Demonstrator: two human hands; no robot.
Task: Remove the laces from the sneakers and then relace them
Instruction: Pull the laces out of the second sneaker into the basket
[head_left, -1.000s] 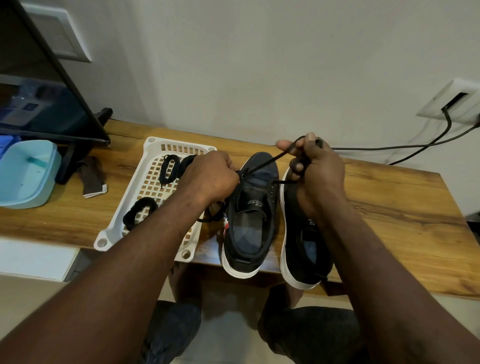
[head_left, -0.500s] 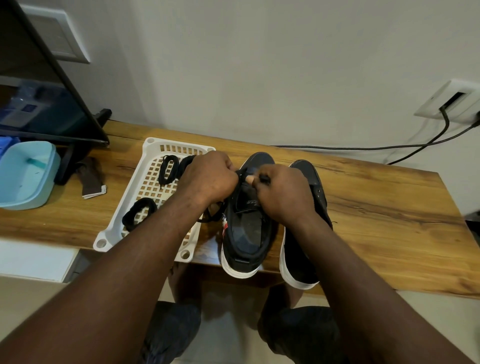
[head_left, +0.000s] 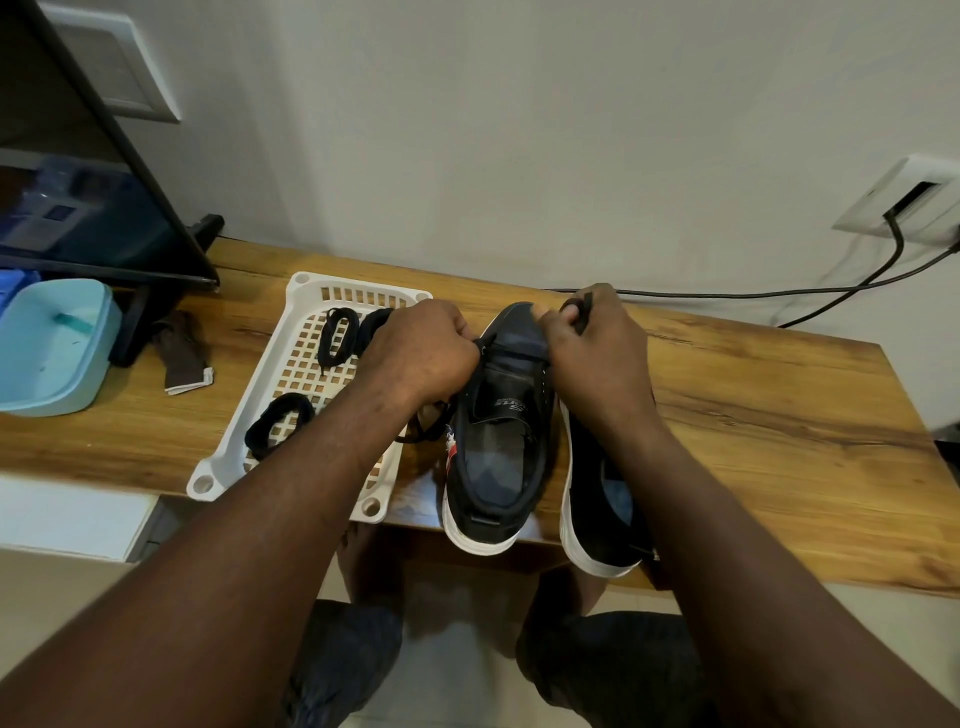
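Observation:
Two black sneakers with white soles stand side by side on the wooden table (head_left: 753, 395), toes toward the wall. My left hand (head_left: 421, 353) grips the black lace at the left eyelets of the left sneaker (head_left: 498, 447). My right hand (head_left: 592, 353) pinches the other end of the black lace (head_left: 584, 309) above the toe, its tip sticking up past my fingers. My right forearm covers much of the right sneaker (head_left: 597, 499).
A white perforated tray (head_left: 291, 358) left of the shoes holds coiled black laces (head_left: 278, 431). Farther left lie a folded brown cloth (head_left: 182, 353), a light blue container (head_left: 52, 343) and a dark screen (head_left: 93, 171). A black cable (head_left: 779, 293) runs along the wall.
My right hand pulled the lace up and right, came back down to the left sneaker's eyelets, and now lifts again toward the toe with the lace end. My left hand stays put.

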